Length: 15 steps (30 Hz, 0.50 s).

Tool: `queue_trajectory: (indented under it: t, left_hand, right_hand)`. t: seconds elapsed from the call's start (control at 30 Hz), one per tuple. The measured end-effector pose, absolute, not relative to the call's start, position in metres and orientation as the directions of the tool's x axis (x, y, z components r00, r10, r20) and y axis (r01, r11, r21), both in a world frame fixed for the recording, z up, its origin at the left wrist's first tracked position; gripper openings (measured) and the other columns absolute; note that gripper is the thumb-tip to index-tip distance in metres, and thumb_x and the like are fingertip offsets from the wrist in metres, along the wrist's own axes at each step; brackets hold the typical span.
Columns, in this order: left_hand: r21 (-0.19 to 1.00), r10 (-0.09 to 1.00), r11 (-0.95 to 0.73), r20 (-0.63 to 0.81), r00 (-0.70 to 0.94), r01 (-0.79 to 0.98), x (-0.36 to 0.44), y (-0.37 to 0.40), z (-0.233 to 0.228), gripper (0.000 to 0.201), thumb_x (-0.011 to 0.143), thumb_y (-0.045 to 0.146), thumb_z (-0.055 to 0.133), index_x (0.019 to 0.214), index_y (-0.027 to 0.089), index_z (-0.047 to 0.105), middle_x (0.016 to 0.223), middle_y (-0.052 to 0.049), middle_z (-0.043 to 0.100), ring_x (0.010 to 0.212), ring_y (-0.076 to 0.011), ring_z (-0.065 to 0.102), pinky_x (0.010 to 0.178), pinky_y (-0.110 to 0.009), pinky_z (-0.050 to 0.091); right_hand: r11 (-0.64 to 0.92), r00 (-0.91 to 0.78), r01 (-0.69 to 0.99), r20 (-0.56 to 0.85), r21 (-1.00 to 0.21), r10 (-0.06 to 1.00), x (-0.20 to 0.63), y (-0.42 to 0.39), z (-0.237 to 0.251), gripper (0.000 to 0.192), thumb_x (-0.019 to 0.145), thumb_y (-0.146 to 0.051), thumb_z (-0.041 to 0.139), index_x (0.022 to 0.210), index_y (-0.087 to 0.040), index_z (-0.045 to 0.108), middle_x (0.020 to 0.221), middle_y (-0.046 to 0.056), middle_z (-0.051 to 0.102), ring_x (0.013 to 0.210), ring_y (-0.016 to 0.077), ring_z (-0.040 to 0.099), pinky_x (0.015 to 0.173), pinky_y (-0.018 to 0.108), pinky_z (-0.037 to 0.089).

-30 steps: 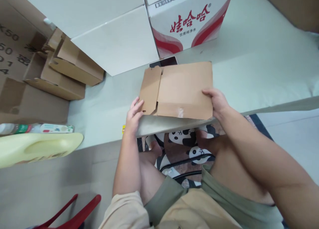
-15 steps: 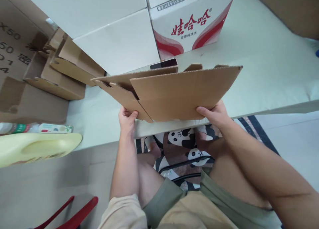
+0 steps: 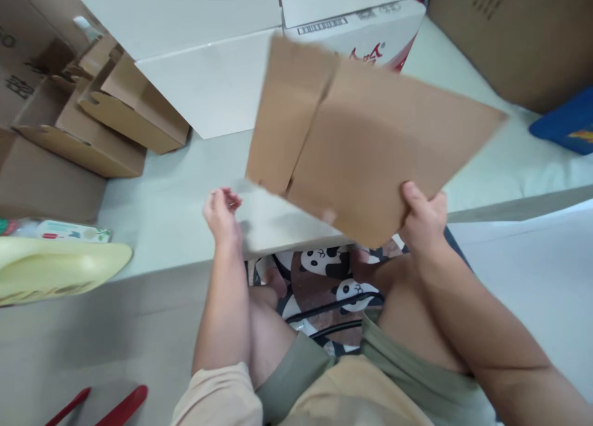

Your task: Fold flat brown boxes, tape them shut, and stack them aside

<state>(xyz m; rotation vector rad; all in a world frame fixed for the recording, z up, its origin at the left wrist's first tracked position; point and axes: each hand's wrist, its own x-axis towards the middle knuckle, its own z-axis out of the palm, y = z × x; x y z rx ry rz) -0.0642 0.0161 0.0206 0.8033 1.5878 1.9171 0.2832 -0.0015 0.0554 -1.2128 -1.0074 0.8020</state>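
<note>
The right hand (image 3: 424,219) is now gripping the flat carton (image 3: 365,145) alone by its lower corner, lifting it tilted in the frame's centre. The left hand (image 3: 222,210) has let go, hanging half-open and empty above the table (image 3: 167,210). Earlier, both hands were holding it lower.

Worn on the head, looking forward and steeply down over the counter (image 3: 176,197) edge. Close above both forearms and lap. Single view, nothing shared with another
</note>
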Motion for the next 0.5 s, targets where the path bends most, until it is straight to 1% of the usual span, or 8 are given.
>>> queue_trajectory:
  t: [0.07, 0.1, 0.17, 0.23, 0.27, 0.33, 0.43, 0.5]
  left_hand:
    - [0.968, 0.619, -0.240, 0.097, -0.780, -0.070, -0.068, 0.015, 0.027, 0.024, 0.081, 0.041, 0.061, 0.072, 0.020, 0.055, 0.061, 0.002, 0.052, 0.054, -0.0090, 0.052, 0.055, -0.020, 0.045]
    - [0.962, 0.601, -0.255, 0.081, -0.795, -0.094, -0.070, 0.014, 0.030, 0.020, 0.081, 0.036, 0.058, 0.070, 0.020, 0.053, 0.060, 0.003, 0.050, 0.053, -0.0089, 0.050, 0.054, -0.020, 0.044]
    - [0.959, 0.608, -0.250, 0.047, -0.793, -0.134, -0.072, 0.011, 0.033, 0.016, 0.079, 0.031, 0.056, 0.067, 0.020, 0.051, 0.059, 0.002, 0.049, 0.052, -0.0093, 0.049, 0.051, -0.020, 0.041]
    - [0.960, 0.634, -0.231, 0.027, -0.773, -0.157, -0.073, 0.010, 0.035, 0.016, 0.076, 0.032, 0.057, 0.066, 0.020, 0.051, 0.059, 0.002, 0.049, 0.051, -0.0094, 0.049, 0.049, -0.020, 0.040]
    - [0.961, 0.645, -0.224, 0.024, -0.763, -0.159, -0.073, 0.009, 0.036, 0.017, 0.074, 0.034, 0.058, 0.066, 0.021, 0.051, 0.059, 0.002, 0.048, 0.051, -0.0091, 0.049, 0.049, -0.020, 0.040]
    - [0.964, 0.660, -0.215, 0.024, -0.751, -0.158, -0.072, 0.008, 0.037, 0.020, 0.071, 0.038, 0.060, 0.065, 0.021, 0.051, 0.059, 0.003, 0.047, 0.051, -0.0083, 0.048, 0.049, -0.020, 0.040]
    - [0.969, 0.671, -0.193, 0.015, -0.742, -0.154, -0.070, 0.009, 0.037, 0.020, 0.069, 0.039, 0.060, 0.065, 0.021, 0.051, 0.060, 0.003, 0.047, 0.051, -0.0079, 0.049, 0.050, -0.020, 0.041]
    - [0.972, 0.678, -0.178, 0.009, -0.735, -0.153, -0.068, 0.010, 0.038, 0.020, 0.069, 0.038, 0.059, 0.064, 0.021, 0.051, 0.059, 0.003, 0.047, 0.051, -0.0080, 0.049, 0.050, -0.021, 0.042]
  right_hand:
    - [0.335, 0.627, 0.083, 0.310, -0.939, 0.714, 0.293, 0.001, 0.064, 0.037, 0.077, -0.052, 0.070, 0.097, -0.024, 0.057, 0.099, 0.009, 0.070, 0.102, 0.0271, 0.070, 0.094, 0.045, 0.059]
    - [0.359, 0.691, 0.120, 0.338, -0.926, 0.639, 0.301, 0.002, 0.069, 0.036, 0.075, -0.050, 0.070, 0.096, -0.025, 0.054, 0.092, 0.007, 0.068, 0.090, 0.0244, 0.070, 0.084, 0.042, 0.061]
    - [0.297, 0.694, 0.189, 0.341, -0.936, 0.634, 0.321, 0.001, 0.078, 0.033, 0.074, -0.048, 0.071, 0.090, -0.027, 0.049, 0.072, 0.001, 0.060, 0.060, 0.0188, 0.060, 0.056, 0.036, 0.054]
    - [0.147, 0.630, 0.284, 0.300, -0.948, 0.716, 0.343, 0.000, 0.086, 0.031, 0.076, -0.046, 0.070, 0.081, -0.028, 0.047, 0.057, -0.003, 0.049, 0.043, 0.0153, 0.047, 0.041, 0.033, 0.039]
    - [0.077, 0.627, 0.334, 0.282, -0.939, 0.726, 0.354, 0.000, 0.088, 0.028, 0.078, -0.045, 0.069, 0.078, -0.028, 0.047, 0.053, -0.003, 0.046, 0.041, 0.0154, 0.046, 0.040, 0.033, 0.037]
    - [-0.089, 0.640, 0.459, 0.259, -0.884, 0.724, 0.373, 0.006, 0.091, 0.022, 0.085, -0.040, 0.061, 0.071, -0.026, 0.049, 0.050, 0.000, 0.048, 0.042, 0.0167, 0.051, 0.043, 0.033, 0.041]
    - [-0.295, 0.631, 0.629, 0.250, -0.719, 0.735, 0.392, 0.038, 0.092, 0.031, 0.090, -0.029, 0.051, 0.061, -0.022, 0.054, 0.050, 0.008, 0.054, 0.046, 0.0175, 0.057, 0.054, 0.034, 0.050]
    - [-0.329, 0.612, 0.697, 0.290, -0.637, 0.736, 0.399, 0.075, 0.093, 0.024, 0.090, -0.022, 0.053, 0.069, -0.015, 0.062, 0.059, 0.013, 0.061, 0.057, 0.0202, 0.064, 0.064, 0.035, 0.052]
